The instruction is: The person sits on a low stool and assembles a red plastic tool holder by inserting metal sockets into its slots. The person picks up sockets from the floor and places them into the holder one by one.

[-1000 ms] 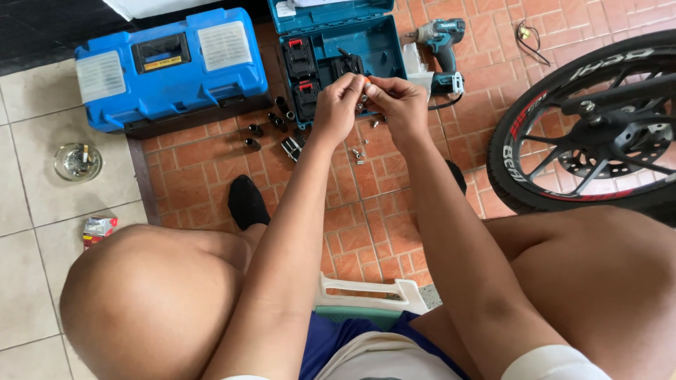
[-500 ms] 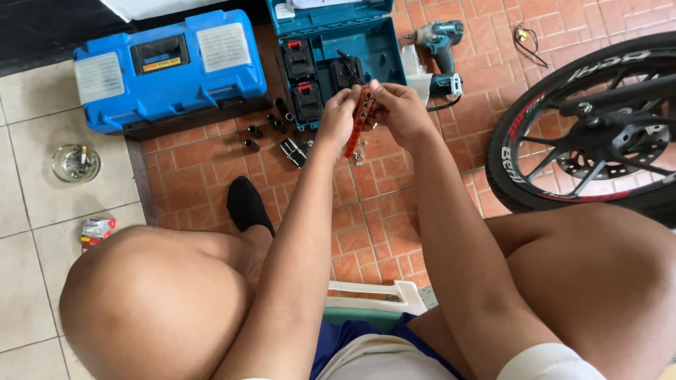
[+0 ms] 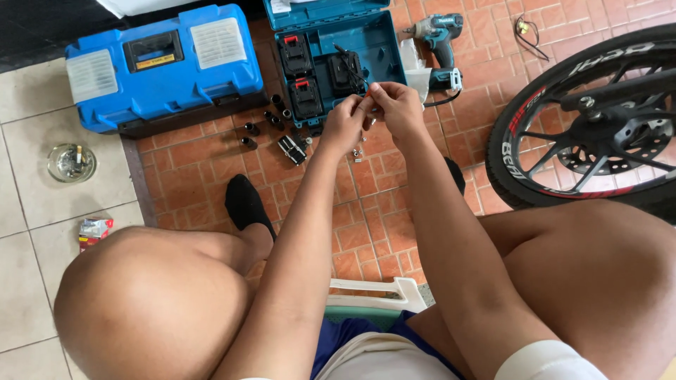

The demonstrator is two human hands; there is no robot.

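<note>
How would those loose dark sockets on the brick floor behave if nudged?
The sockets look like short metal cylinders, so probably heavy for their size and rigid. Those on their sides would likely roll; upright ones may tip. The grooved tile joints might stop them quickly.

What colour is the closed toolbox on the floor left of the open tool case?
Bright blue toolbox, with pale lid panels; head view.

The floor has small red-orange brick tiles in the middle. To the left of the bricks lie big pale grey tiles, split off by a dark strip. Behind the bricks, at the top left, the ground turns dark. Soft daylight falls over the bricks, with no hard shadows.
</note>
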